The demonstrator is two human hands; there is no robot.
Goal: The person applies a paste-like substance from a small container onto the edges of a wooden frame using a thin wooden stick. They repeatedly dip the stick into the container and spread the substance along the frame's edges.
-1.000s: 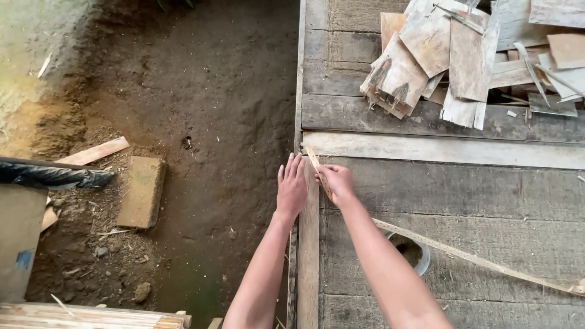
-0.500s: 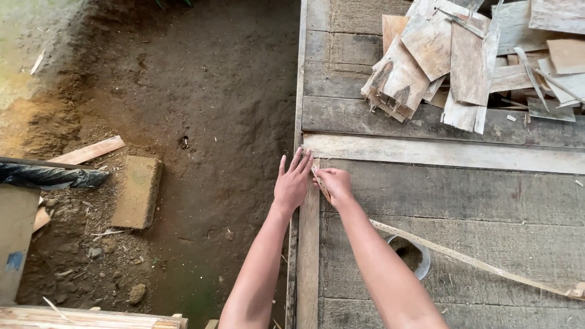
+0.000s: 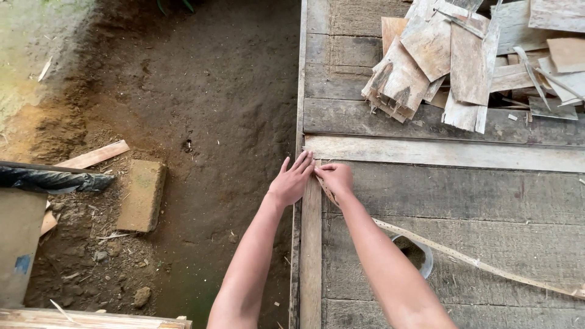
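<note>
My right hand [image 3: 335, 178] has its grip pinched on the thin wooden strip [image 3: 463, 259] (trailing toward the lower right), holding its end at the bench [image 3: 463, 195] corner, mid-frame; my left hand [image 3: 290, 180], fingers spread flat, steadies the edge plank [image 3: 311, 256].

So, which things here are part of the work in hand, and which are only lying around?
In the work:
left hand
right hand
thin wooden strip
upright plank

Lying about:
pile of veneer scraps
brick
black plastic roll

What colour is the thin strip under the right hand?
Pale tan, bare wood, like the strip itself past the right hand; head view shows it.
</note>
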